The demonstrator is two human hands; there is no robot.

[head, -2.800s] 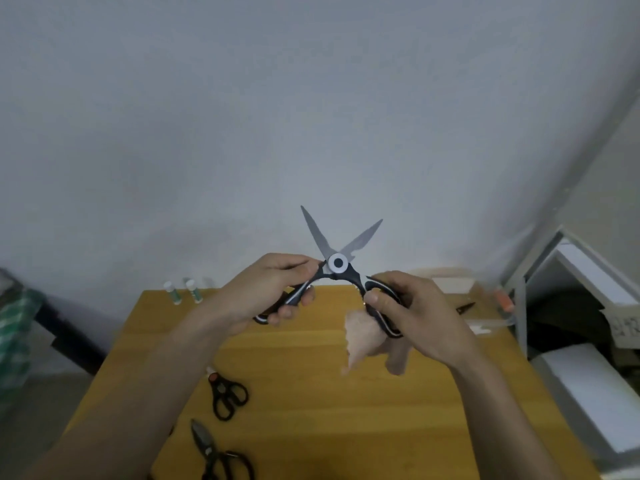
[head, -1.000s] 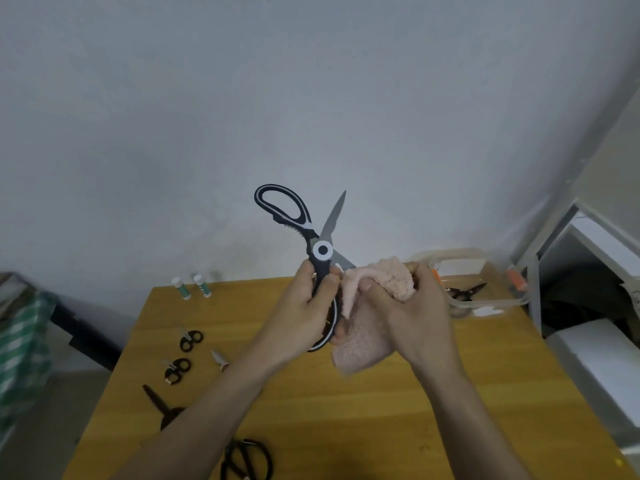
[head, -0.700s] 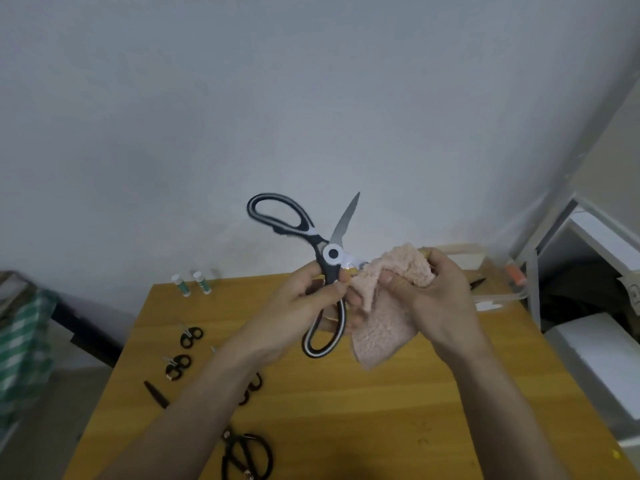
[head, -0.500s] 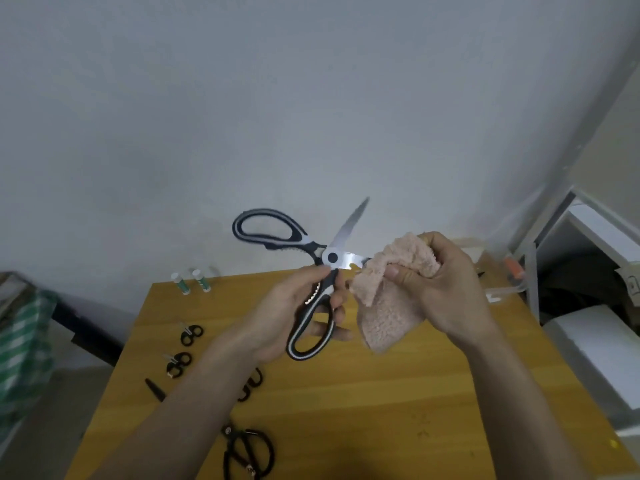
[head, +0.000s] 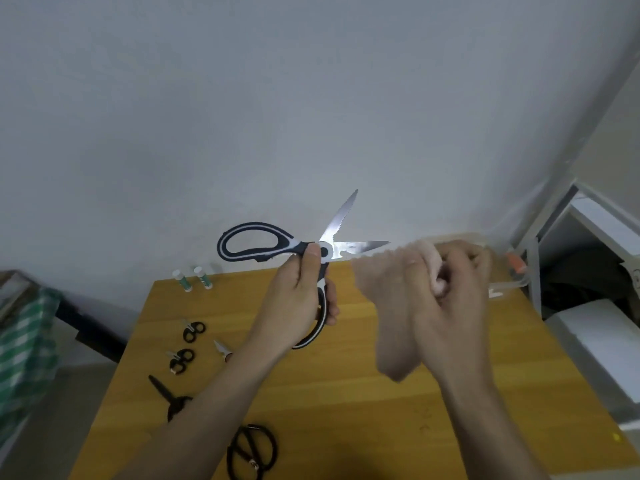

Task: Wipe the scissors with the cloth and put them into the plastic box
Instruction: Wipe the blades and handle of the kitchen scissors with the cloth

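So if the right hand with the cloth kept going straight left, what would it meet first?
Most likely the lower blade of the open scissors, held by the left hand. The right hand grips the cloth just beside its tip; depth is unclear.

Two small green-and-white tubes [head: 192,278] stand at the far left edge of the wooden table [head: 346,410].

Your left hand [head: 298,299] and right hand [head: 446,306] are both bare: no gloves, rings or watch that I can see. Both forearms are bare to the frame edge, no sleeves in view. Right hand is motion-blurred, so finer detail there is unreadable.
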